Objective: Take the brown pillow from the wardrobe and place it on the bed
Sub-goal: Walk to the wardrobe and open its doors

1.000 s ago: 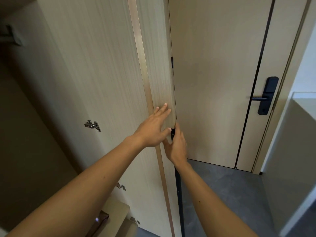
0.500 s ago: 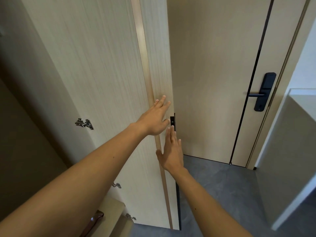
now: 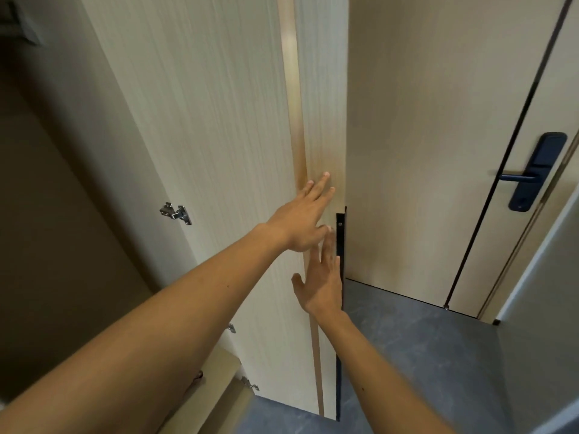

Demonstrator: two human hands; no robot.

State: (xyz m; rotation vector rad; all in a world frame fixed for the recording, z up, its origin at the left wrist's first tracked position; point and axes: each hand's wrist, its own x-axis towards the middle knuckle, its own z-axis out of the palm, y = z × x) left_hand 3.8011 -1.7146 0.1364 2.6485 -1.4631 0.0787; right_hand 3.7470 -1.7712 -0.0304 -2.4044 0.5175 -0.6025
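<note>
The light wood wardrobe door (image 3: 219, 136) stands swung open, its inner face towards me, with a brass strip running down it. My left hand (image 3: 300, 217) lies flat against that face near the door's free edge, fingers spread. Just below it my right hand (image 3: 322, 283) is also flat and open, fingertips by the black handle strip (image 3: 341, 239) on the door's edge. Neither hand holds anything. The wardrobe's dark interior (image 3: 47, 214) opens on the left. No brown pillow and no bed are in view.
Metal hinges (image 3: 175, 213) sit on the door's inner side. A room door with a dark lever handle (image 3: 529, 173) is at the right, beyond grey floor (image 3: 423, 355). A pale panel (image 3: 545, 308) closes in the far right. A low wooden shelf edge (image 3: 219, 380) shows at the bottom.
My right hand let go of the door's edge and now lies flat and open below the left hand. The view shifted slightly; the door stays open.
</note>
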